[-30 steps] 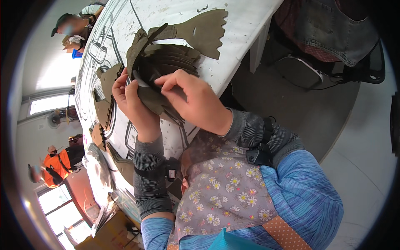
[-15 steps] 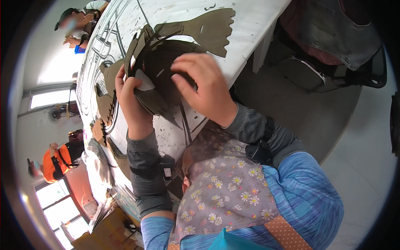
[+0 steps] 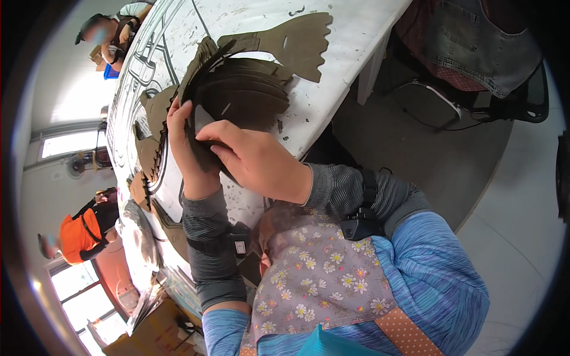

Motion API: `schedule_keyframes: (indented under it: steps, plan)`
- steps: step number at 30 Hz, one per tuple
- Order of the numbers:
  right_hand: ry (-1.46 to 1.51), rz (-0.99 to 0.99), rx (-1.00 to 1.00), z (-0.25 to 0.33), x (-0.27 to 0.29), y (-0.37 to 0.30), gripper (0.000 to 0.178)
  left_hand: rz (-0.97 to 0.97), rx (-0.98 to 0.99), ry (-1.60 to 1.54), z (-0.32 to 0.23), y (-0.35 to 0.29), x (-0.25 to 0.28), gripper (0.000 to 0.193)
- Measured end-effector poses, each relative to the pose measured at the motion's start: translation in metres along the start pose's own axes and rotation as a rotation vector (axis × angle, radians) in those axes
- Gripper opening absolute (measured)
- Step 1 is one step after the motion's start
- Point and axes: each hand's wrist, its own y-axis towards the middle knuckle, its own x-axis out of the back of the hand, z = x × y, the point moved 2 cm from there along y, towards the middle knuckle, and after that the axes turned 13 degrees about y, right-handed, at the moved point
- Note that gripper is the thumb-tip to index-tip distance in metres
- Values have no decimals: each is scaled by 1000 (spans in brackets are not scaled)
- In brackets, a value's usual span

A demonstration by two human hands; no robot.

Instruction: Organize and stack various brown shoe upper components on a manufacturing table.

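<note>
A fanned stack of dark brown cut sheets (image 3: 243, 89), perhaps foam or leather, lies before me on the white table. My left hand (image 3: 191, 145) grips its left edge, fingers behind and thumb in front. My right hand (image 3: 258, 159) is closed on the lower part of the same stack, thumb and fingers pinched at its edge. A small pale grey patch (image 3: 202, 117) shows between the two hands. Just beyond the stack lies a tail-shaped brown sheet (image 3: 300, 47) with a scalloped edge and a slit. My right fingertips partly hide what they pinch.
More brown cut pieces (image 3: 148, 154) with toothed edges lie along the left. The white table (image 3: 356, 35) carries black line drawings and dark specks. At the right stands a chair (image 3: 439, 107) with clothing on it. Two people are at the far left, one in an orange top (image 3: 80, 237).
My right hand has come down and left from above the stack and closed on its lower edge. The sheets now sit more closely together at my left hand.
</note>
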Motion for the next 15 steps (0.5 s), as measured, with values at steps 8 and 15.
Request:
schedule_keyframes:
  steps: [8,15]
  plan:
    - [-76,75,66,-3,25,8,25,129,90,-156,-5,18,10,24]
    - [-829,-205,149,-11,51,9,22,-3,414,-382,8,23,12,23]
